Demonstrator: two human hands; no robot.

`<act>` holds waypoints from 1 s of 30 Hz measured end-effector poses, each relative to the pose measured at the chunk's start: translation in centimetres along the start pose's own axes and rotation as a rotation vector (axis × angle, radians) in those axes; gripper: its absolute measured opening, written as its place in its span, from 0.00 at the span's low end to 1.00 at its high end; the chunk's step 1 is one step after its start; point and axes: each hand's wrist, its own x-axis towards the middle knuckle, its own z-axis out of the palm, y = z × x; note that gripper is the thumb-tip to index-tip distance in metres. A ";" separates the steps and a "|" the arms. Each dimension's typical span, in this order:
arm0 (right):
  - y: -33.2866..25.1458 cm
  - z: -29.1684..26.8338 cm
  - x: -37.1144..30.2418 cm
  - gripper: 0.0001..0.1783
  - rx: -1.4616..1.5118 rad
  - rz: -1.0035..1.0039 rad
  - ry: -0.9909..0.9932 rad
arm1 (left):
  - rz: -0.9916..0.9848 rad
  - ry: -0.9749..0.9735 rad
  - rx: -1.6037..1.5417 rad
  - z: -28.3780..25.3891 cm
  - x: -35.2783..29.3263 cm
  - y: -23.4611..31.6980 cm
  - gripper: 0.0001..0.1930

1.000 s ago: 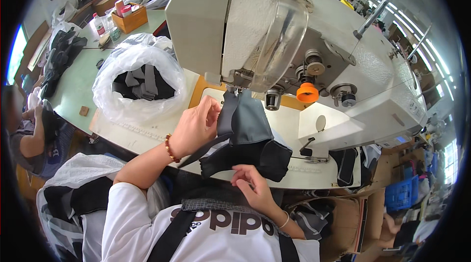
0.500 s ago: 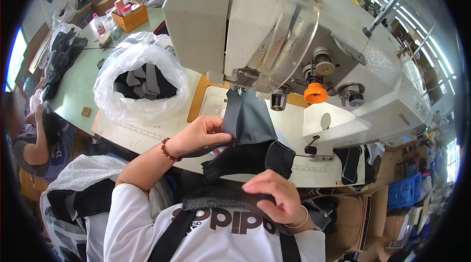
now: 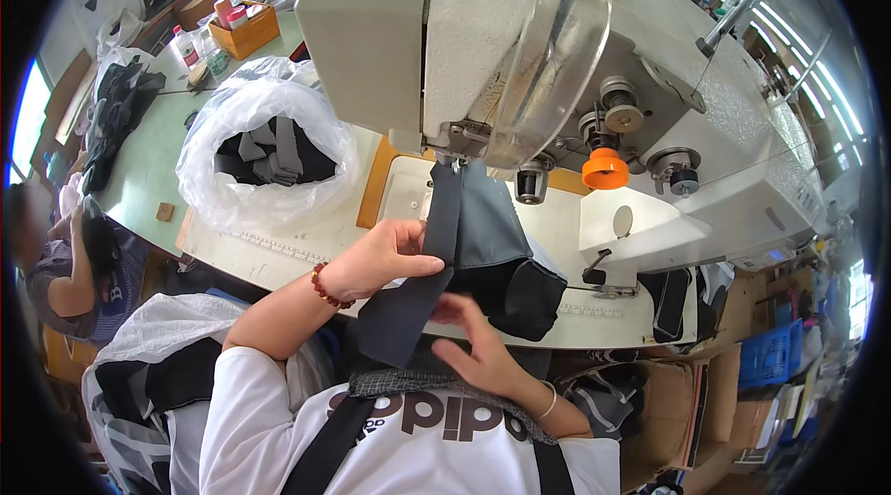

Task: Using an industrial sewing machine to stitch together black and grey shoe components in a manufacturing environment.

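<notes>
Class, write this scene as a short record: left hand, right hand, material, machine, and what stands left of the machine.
Left hand: pinches a dark grey strip
Right hand: open beside the strip's lower part, slightly blurred; contact unclear
Material: the strip and a grey-and-black piece, both reaching up to the sewing machine
Machine: whitish, with an orange knob
Left of machine: white plastic bag holding grey and black pieces
</notes>
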 end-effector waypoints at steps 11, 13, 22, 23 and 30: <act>-1.6 -15.4 5.4 0.24 -0.264 -0.049 0.096 | 0.012 0.021 0.053 0.1 0.5 0.2 0.08; 1.3 -17.0 7.8 0.30 0.023 0.190 -0.191 | 0.002 0.011 0.262 -0.2 0.8 0.9 0.10; 2.5 -15.4 11.5 0.38 -0.487 0.121 -0.500 | 0.261 0.352 0.661 1.1 -1.4 0.4 0.21; 2.2 -15.3 11.5 0.38 -0.523 0.139 -0.489 | 0.209 0.429 0.699 1.2 -2.0 0.2 0.22; 1.4 -16.0 10.7 0.38 -0.036 0.249 -0.577 | 0.867 -0.077 1.206 -2.0 -1.7 1.5 0.26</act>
